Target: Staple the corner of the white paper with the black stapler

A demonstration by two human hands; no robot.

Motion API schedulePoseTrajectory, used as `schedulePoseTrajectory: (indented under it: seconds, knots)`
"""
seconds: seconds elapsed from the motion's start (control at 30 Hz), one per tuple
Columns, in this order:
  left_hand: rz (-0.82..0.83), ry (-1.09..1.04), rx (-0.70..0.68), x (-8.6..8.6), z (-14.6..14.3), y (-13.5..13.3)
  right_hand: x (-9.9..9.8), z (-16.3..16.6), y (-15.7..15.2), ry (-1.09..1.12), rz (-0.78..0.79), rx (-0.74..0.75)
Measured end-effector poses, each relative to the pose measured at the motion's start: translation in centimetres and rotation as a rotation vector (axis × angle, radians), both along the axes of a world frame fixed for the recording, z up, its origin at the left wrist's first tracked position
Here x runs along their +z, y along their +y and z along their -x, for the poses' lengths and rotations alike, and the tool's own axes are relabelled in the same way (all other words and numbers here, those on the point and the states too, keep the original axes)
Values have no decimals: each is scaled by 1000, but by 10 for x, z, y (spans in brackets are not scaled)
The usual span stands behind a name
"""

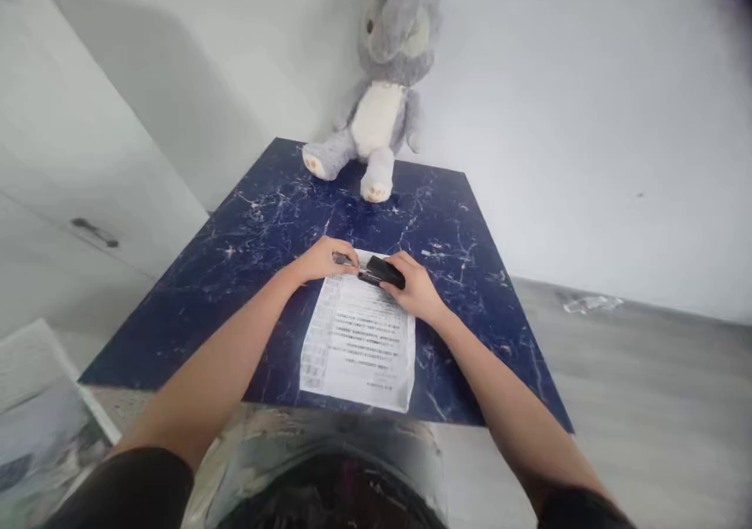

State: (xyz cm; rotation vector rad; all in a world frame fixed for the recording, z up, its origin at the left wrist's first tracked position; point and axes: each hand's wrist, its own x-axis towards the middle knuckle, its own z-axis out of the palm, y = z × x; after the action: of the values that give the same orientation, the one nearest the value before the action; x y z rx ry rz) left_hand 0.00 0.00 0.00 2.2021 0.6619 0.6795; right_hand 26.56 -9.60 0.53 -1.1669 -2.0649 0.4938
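A black stapler [386, 273] lies over the top end of a printed paper sheet [358, 341], and my right hand [414, 284] is closed around its right end. Its left end shows a slim metallic part reaching toward my other hand. My left hand [325, 260] is pinched at the stapler's left end, with a small grey metallic-looking piece [341, 259] between thumb and fingers. Whether that piece is joined to the stapler I cannot tell. The sheet lies on the table with its text running across, its lower edge near the table's front.
The dark blue marbled table [235, 278] stands against a white wall. A grey plush toy [379, 117] with a white belly sits at the far edge. To the left is a white cabinet with a dark handle [95, 233]. A clear crumpled wrapper [592, 304] lies on the right-hand floor.
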Motion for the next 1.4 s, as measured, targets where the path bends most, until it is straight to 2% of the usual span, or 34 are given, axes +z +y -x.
schedulePoseTrajectory:
  seconds: [0.13, 0.3, 0.5, 0.67, 0.77, 0.87, 0.93, 1.03, 1.13, 1.3, 1.4]
  knots:
    - [94, -18, 19, 3, 9, 2, 2, -19, 8, 48, -14, -34]
    - [220, -106, 26, 0, 1, -4, 6, -23, 8, 111, -2, 73]
    - [50, -237, -41, -1, -27, -16, 8, -3, -3, 162, -26, 129]
    - [0, -230, -50, 5, -23, -14, 11, 0, -4, 178, -35, 131]
    - [47, -339, 67, 2, -10, 1, 11, 8, -7, 189, -8, 128]
    - [135, -643, 358, -7, -1, 20, 9, 24, -12, 191, 31, 164]
    - [208, -796, 506, -12, 2, 27, 7, 33, -13, 174, 59, 194]
    - [320, -875, 548, -17, 3, 30, 6, 36, -17, 135, 101, 201]
    - [359, -914, 554, -16, 4, 28, 8, 17, -26, 95, 135, 192]
    - [373, -991, 617, -12, -1, 28, 7, -54, -48, 41, 153, 119]
    - [436, -1049, 620, -8, -3, 30, 2, -91, -45, 177, 122, 21]
